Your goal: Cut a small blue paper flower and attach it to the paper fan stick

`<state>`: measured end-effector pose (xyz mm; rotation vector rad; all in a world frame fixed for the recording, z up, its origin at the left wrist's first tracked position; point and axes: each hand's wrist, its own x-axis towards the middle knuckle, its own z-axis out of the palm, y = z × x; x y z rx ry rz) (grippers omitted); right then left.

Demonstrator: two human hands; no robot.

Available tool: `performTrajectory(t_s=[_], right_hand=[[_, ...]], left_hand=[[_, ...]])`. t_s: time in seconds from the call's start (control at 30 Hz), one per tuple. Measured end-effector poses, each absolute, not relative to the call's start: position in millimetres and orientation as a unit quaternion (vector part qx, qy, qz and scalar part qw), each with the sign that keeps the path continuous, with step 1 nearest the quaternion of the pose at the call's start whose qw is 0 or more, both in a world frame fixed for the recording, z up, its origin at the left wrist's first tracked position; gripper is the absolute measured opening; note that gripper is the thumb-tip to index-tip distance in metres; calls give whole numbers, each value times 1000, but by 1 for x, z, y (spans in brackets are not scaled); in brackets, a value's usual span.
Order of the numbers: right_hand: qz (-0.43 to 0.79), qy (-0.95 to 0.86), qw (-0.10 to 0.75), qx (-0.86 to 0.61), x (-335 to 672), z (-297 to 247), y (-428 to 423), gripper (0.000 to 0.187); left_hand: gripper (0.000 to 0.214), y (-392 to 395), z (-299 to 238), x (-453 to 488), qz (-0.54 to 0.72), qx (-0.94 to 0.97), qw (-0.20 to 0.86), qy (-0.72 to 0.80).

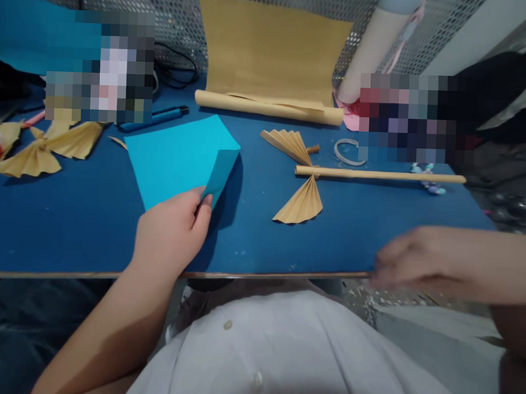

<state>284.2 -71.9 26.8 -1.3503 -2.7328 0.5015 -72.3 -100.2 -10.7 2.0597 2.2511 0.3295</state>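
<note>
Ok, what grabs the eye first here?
The cyan paper in the middle of the blue table, one corner folded over and pinched by the left hand. To its right, a pleated tan fan sits against a thin stick. Behind them lies a tan paper roll.

Square cyan paper sheet (pixel 173 159) lay flat on the blue desk (pixel 80 231); its near-right corner flap (pixel 220 175) was turned up, darker, pinched by the left grip (pixel 171 231).

Upper frame: perforated metal screen (pixel 178 27) | upper right: white wall panel (pixel 488 27), dark cloth (pixel 486 90) beside it | center: blue, wood-edged surface (pixel 89 231) | lower right: grey floor (pixel 435 323), pale flecks
</note>
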Motion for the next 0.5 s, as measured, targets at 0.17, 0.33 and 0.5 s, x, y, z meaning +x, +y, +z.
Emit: performTrajectory(t_s=[0.17, 0.33, 0.5], right_hand=[[91, -884, 3, -458, 270, 15, -10, 31], [2, -865, -45, -499, 268, 2, 25, 28], [80, -853, -23, -515, 263, 10, 33, 21]], left_hand=[[30, -102, -3, -67, 110, 667, 49, 735], [32, -102, -6, -69, 119, 661, 50, 739], [35, -99, -12, -74, 136, 664, 39, 734]])
